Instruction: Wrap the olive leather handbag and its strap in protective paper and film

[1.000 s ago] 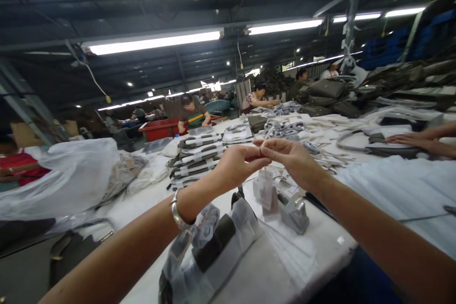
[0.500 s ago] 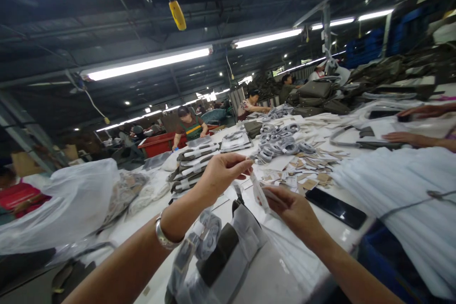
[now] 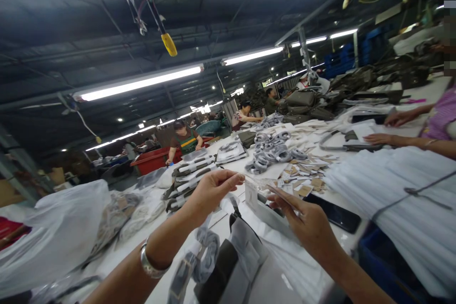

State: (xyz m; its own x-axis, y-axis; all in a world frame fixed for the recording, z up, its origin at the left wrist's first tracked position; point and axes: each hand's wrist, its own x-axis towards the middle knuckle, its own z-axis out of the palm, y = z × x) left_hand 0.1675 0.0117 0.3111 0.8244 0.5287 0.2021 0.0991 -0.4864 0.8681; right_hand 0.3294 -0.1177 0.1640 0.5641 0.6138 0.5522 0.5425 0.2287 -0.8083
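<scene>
My left hand (image 3: 219, 192) is closed in a pinch above the table, its fingertips at a thin, pale, see-through piece too fine to make out. My right hand (image 3: 302, 216) is closed on flat cards (image 3: 285, 197), seen nearly edge-on, and a white hang tag (image 3: 251, 195) hangs beside its fingers. Below both hands lies a dark olive bag (image 3: 219, 270), partly covered by white wrapping (image 3: 245, 235). To its left is a coiled strap (image 3: 206, 254) in greyish wrapping with a buckle.
Wrapped bags (image 3: 188, 175) are stacked ahead, beside several coiled straps (image 3: 270, 147). Loose tags (image 3: 308, 171) spread to the right, near a black phone (image 3: 335, 213). A tied pile of white foam sheets (image 3: 392, 185) stands at right. Another person's hands (image 3: 381, 138) work beyond it.
The view has tilted upward. My right hand has moved slightly right, away from my left hand, and the cards have turned so that a white tag shows face-on.
</scene>
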